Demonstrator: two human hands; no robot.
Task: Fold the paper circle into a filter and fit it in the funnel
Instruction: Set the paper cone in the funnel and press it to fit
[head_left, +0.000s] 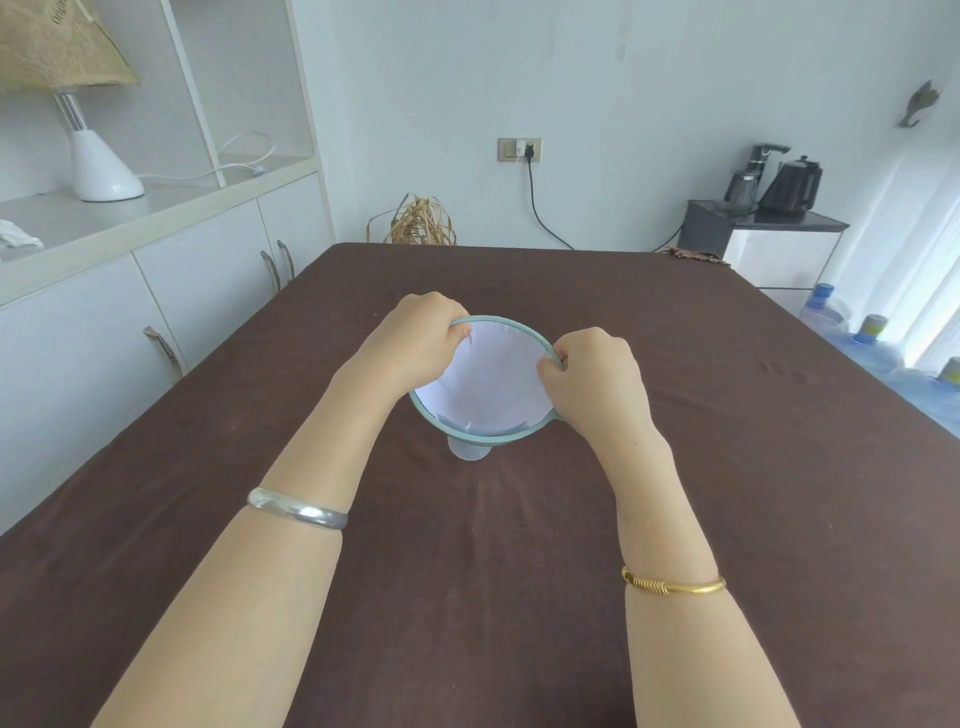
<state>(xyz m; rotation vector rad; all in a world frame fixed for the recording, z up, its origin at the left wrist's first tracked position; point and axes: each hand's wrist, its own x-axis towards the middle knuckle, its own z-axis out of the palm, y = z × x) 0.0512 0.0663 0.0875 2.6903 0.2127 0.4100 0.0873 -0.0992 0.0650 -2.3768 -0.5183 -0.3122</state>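
Your left hand (415, 338) is curled over the far-left side of the funnel (485, 439) rim, fingers pinched together on the edge where the white paper filter (493, 374) meets the pale green plastic. Your right hand (592, 374) is doing much the same on the right side of the rim, thumb and fingers closed in a pinch on the rim and the paper edge there. Can't really tell how much of each grip is on paper versus plastic, since the knuckles hide the fingertips. The paper sits inside the funnel, opened into a cone and lining most of the bowl, with a thin strip of bare funnel wall showing along the near edge. You can see some soft creases running down toward the middle of the funnel. The funnel stands with its spout (469, 451) pointing down, and a short pale bit of it peeks out under the near rim against the brown tablecloth (467, 597). Back from the funnel along your arms, there's a silver bangle (296, 512) on your left forearm and a gold bangle (672, 584) on your right one. Further out, left of the funnel, white cabinets (156, 291) run along the wall with a lamp (98, 161) on the shelf above. Off to the far right of the funnel there's a black kettle (792, 184) on a small stand.
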